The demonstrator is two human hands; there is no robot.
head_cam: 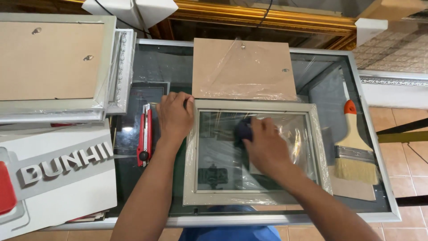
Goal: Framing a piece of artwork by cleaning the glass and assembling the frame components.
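A pale grey picture frame [312,147] with a glass pane lies flat on the glass-topped table [374,178], loose clear plastic wrap around it. My left hand [175,117] presses down on the frame's upper left corner. My right hand [267,145] rests on the glass, gripping a small dark cloth [244,128] against the pane. A brown backing board [243,67] in plastic wrap lies just behind the frame.
A red utility knife [144,136] lies left of my left hand. A wide paintbrush [354,151] with an orange handle lies at the right. A stack of frames [58,67] and a white printed board [58,178] occupy the left. A gilt frame [267,18] runs along the back.
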